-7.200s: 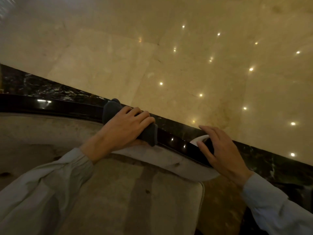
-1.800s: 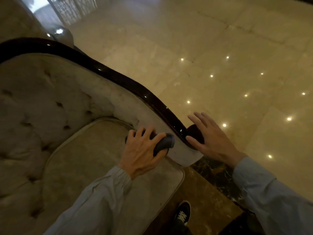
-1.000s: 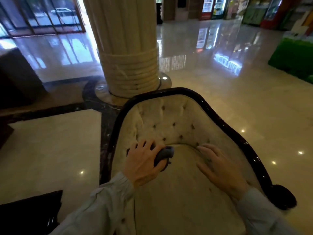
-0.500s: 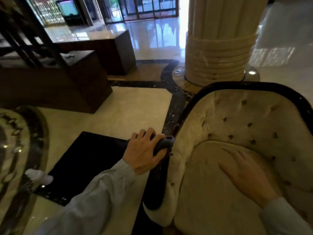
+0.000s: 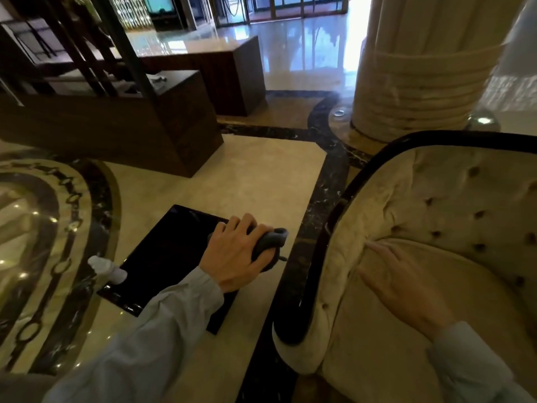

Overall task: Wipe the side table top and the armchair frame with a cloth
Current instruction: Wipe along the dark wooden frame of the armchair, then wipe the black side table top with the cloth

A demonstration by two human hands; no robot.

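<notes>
Left hand [image 5: 236, 254] closed round dark cloth [image 5: 270, 242], above black side-table surface [image 5: 162, 257]. Right hand [image 5: 404, 286] open, flat on seat cushion [image 5: 377, 359]. Dark armchair frame [image 5: 319, 248] between hands.

Left hand [image 5: 235, 254] grips bunched cloth [image 5: 270, 242] over black side table [image 5: 165, 257], beside armchair frame [image 5: 308, 274]. Right hand [image 5: 404, 283] flat on seat cushion [image 5: 377, 353].

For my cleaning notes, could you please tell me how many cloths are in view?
1: a dark grey cloth bunched in the left hand, over the black side table. Others may be hidden.
</notes>
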